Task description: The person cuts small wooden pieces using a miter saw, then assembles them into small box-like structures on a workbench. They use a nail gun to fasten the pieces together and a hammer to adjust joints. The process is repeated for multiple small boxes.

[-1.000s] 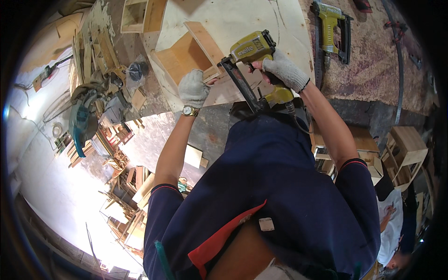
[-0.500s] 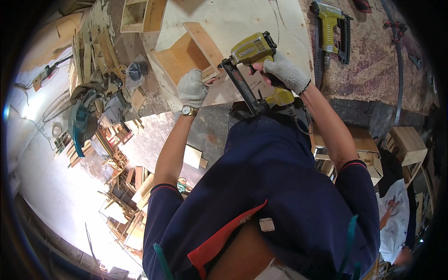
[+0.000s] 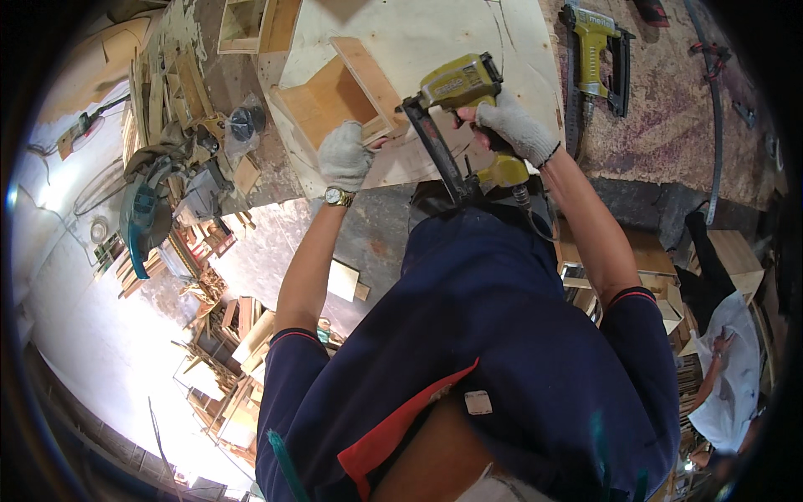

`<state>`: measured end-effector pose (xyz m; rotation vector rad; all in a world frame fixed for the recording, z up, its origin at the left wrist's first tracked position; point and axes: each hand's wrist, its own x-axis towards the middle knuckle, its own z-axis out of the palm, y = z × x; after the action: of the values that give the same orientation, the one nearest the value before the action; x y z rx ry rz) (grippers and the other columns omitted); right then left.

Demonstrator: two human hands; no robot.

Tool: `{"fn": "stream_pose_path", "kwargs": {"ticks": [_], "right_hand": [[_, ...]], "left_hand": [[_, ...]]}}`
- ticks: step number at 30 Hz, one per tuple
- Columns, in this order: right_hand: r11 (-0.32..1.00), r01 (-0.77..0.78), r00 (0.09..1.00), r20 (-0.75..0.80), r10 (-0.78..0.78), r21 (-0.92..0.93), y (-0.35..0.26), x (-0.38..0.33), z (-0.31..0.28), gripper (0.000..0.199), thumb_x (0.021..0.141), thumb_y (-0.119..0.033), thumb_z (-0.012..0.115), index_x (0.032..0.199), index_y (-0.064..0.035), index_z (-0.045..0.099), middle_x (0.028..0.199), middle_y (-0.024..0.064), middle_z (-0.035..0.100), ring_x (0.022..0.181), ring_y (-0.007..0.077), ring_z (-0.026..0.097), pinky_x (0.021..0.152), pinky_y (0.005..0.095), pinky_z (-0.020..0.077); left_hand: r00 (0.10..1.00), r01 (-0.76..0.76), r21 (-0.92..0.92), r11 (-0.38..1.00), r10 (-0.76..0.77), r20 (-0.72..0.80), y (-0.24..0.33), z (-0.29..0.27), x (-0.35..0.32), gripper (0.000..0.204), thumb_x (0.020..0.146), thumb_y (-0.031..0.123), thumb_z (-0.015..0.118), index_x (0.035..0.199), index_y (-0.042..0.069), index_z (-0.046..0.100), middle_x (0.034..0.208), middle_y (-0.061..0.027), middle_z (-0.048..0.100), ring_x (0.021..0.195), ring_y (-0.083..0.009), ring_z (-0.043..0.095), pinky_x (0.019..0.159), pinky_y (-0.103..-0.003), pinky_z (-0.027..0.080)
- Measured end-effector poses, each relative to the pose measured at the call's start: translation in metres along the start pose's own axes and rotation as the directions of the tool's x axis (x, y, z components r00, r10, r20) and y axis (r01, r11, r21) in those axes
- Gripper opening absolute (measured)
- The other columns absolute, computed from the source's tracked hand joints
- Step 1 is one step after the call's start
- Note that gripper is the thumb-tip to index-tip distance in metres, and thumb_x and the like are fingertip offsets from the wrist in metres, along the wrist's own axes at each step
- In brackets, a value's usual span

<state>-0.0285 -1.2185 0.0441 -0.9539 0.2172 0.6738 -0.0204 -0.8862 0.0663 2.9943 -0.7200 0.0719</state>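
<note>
right hand [image 3: 512, 125], gloved, wrapped around the grip of a yellow nailer [image 3: 456, 88]; its nose meets the lower corner of a small open wooden box [image 3: 339, 96] on a pale plywood sheet [image 3: 443, 33]. left hand [image 3: 343, 155], gloved, fingers curled, pressed on the box's near edge. second nailer [image 3: 595, 42] lies well apart on the bench [image 3: 669, 125]; teal saw [image 3: 142, 213] to the left.

A stained workbench [image 3: 669, 125] carries a pale plywood sheet [image 3: 435, 33], a spare nail gun [image 3: 598, 50] and wood offcuts [image 3: 167, 92]

A cluttered workbench [image 3: 669, 125] stands above a wood-scrap-littered concrete floor [image 3: 276, 251].
</note>
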Motion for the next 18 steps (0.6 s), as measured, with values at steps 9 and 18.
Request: {"fn": "stream_pose_path", "kwargs": {"ticks": [9,18], "right_hand": [[0.984,0.146,0.921,-0.35,-0.171,-0.097,-0.047,-0.061,-0.025,0.029,0.095,-0.015,0.07,0.118,0.0029,0.068,0.096,0.0084,0.076,0.052,0.0081,0.054,0.048,0.0247,0.0472],[0.968,0.248,0.8,-0.571,-0.183,0.038,-0.054,-0.127,-0.033,0.034,0.096,-0.018,0.07,0.12,0.0048,0.065,0.098,0.0129,0.076,0.051,0.0086,0.053,0.046,0.0241,0.0457]], "left_hand": [[0.578,0.815,-0.441,0.377,-0.583,0.571,0.085,-0.034,0.07,0.044,0.1,0.041,0.069,0.113,0.003,0.052,0.084,-0.0199,0.066,0.08,-0.0339,0.068,0.079,-0.043,0.057],[0.655,0.737,-0.675,-0.035,-0.209,0.726,0.079,-0.02,0.094,0.039,0.102,0.031,0.07,0.123,0.0,0.062,0.102,-0.011,0.07,0.077,-0.0173,0.067,0.067,-0.031,0.056]]}}
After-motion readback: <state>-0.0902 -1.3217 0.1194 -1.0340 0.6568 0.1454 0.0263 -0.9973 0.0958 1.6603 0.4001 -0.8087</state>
